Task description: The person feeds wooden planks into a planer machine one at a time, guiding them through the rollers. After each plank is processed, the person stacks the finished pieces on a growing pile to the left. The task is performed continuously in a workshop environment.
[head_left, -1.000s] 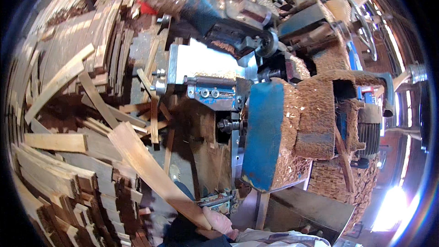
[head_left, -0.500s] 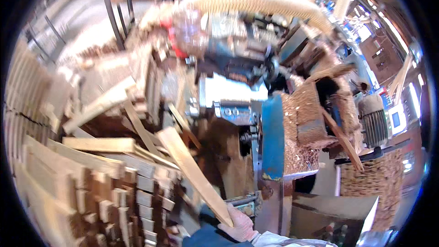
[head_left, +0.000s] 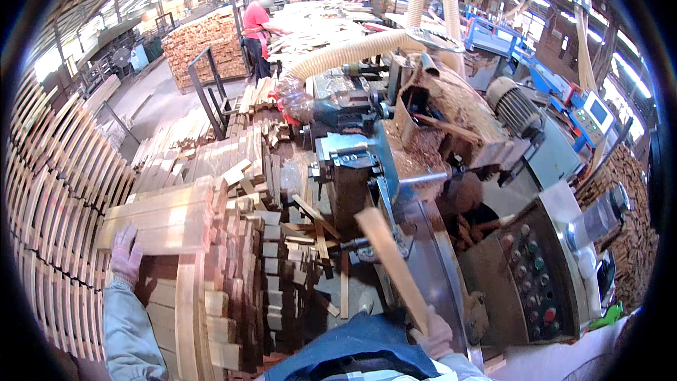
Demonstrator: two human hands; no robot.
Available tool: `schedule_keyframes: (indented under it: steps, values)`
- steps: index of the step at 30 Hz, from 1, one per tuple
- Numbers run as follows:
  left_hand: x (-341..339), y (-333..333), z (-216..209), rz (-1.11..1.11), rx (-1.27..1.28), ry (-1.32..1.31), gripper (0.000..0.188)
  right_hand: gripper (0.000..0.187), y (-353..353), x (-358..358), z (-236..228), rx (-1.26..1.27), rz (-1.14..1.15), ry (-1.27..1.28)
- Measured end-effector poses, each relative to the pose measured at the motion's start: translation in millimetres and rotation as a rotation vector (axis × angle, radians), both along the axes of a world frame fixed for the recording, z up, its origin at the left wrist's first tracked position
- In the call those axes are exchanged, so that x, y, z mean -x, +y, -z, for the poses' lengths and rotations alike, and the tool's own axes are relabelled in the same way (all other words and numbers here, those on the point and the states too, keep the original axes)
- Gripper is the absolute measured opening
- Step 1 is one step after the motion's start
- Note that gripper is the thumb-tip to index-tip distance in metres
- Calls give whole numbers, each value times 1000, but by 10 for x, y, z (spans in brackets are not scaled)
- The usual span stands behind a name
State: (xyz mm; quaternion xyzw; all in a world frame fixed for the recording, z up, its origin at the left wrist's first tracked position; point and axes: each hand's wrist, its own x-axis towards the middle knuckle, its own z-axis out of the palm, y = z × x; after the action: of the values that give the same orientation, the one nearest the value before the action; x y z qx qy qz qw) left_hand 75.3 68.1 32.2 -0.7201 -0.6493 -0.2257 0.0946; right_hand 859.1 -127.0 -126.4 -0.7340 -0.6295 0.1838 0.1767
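My right hand (head_left: 436, 336), in a pale glove, is closed around the lower end of a narrow wooden board (head_left: 392, 264). The board slants up and left beside the machine's metal bed (head_left: 438, 261), slightly blurred. At the left, my gloved left hand (head_left: 127, 254) lies with fingers stretched out against the near left end of the top boards (head_left: 159, 219) on a stack. Below those boards, one lighter board (head_left: 190, 310) lies lengthwise on the pile, its ends facing the machine.
A woodworking machine with a blue guard (head_left: 386, 159) and sawdust stands ahead. A button panel (head_left: 532, 275) is at the right, a motor (head_left: 515, 106) behind it. Slatted wood stacks (head_left: 56, 226) rise at far left. A person in red (head_left: 255, 21) stands farther back.
The view has swung upward and left, bringing the hall and wood stack into sight. My left hand now shows on the stack. The right hand still grips its board, now farther right in view.
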Motion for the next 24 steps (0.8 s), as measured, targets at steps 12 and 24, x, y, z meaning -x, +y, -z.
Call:
schedule_keyframes:
  steps: [12, 24]
  values:
    - [-698, 146, -181, -465, 148, 332, 85, 92, -1400, -409, 1273, 78, 632, -517]
    - [-687, 180, -203, -524, 271, 367, 92, 91, 1227, -778, 1293, -172, 535, -257]
